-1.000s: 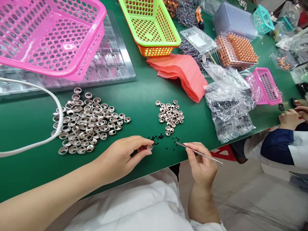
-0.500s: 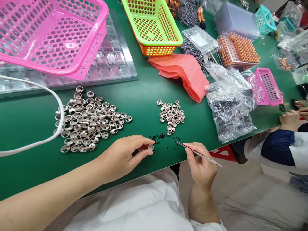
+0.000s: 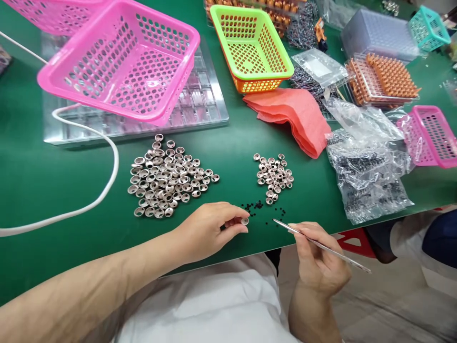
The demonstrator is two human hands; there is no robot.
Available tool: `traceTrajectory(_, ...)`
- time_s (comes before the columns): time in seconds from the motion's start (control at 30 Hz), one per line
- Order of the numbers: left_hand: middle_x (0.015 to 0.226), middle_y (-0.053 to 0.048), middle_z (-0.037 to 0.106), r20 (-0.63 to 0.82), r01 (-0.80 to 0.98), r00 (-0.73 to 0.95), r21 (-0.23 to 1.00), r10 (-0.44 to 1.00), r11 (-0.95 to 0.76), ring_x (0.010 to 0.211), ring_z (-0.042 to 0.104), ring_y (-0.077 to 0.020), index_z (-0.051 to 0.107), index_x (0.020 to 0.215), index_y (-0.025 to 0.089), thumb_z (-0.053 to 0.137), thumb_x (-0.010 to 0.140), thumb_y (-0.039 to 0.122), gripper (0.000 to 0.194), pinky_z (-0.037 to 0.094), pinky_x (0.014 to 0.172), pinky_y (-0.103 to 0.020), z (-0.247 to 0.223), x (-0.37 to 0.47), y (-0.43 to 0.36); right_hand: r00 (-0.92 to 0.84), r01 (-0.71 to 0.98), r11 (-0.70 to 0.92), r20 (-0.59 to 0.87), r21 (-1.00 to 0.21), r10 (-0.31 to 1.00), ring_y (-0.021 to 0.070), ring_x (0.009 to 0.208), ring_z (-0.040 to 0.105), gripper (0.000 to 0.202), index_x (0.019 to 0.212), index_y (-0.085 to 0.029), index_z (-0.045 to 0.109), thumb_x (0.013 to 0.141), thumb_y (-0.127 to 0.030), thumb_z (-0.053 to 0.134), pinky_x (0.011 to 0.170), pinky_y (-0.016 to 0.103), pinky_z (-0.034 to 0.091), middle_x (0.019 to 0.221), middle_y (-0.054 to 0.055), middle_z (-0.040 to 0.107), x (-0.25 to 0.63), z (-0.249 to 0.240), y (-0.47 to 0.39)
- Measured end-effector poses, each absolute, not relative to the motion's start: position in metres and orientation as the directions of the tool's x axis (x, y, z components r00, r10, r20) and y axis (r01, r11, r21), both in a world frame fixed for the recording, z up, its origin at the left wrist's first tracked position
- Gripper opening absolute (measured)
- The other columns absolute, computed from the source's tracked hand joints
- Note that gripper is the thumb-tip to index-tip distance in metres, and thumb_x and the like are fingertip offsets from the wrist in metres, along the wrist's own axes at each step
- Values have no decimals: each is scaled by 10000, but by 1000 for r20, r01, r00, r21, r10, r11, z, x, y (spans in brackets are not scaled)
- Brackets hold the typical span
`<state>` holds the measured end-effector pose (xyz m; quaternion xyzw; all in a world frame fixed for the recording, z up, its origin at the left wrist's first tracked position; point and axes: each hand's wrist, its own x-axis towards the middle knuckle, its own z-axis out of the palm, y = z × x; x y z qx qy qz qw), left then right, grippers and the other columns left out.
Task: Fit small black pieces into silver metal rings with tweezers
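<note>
Between thumb and fingers, my left hand (image 3: 210, 228) pinches a small metal ring (image 3: 244, 221), low over the green table. My right hand (image 3: 321, 259) grips slim metal tweezers (image 3: 328, 248) like a pen, their tip pointing left toward tiny black pieces (image 3: 259, 205) scattered on the table. Whether the tip holds a piece is too small to tell. Behind my left hand lies a large heap of metal rings (image 3: 164, 178). A smaller pile of the same rings (image 3: 274, 174) sits just beyond the black pieces.
A pink basket (image 3: 174, 102) rests on a clear plastic tray (image 3: 214, 112) at the back left, with a white cable (image 3: 114, 162) nearby. A green basket (image 3: 262, 71), red cloth (image 3: 296, 119) and plastic bags of parts (image 3: 367, 176) stand further right. Another person's sleeve (image 3: 442, 238) shows at right.
The view has shifted left, so everything appears further right. The tweezers' tip has drawn back slightly toward me from the black pieces. My left hand still holds the ring.
</note>
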<state>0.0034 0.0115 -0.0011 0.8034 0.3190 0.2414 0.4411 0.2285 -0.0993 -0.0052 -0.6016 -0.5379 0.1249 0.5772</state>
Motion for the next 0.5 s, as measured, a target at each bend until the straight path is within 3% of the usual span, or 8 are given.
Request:
traceTrajectory(0.23,789,-5,758,134,269,680,869,721,-415,670,689,-117,756,1021,135,760,877,98,149,521,633,-184,-2,5,11,197,440,295,411,-848,890,231,832,754,300,1095,-249,679,881,-40,668,692,425,627,947,40,783,212,3,-90)
traceTrajectory(0.5,776,-11,753,173,244,685,861,708,-447,669,682,-124,746,1011,122,749,870,74,149,521,618,-190,-2,6,12,26,430,347,395,-834,918,223,888,750,419,1162,-236,671,846,39,666,724,410,628,1017,53,786,211,2,-84)
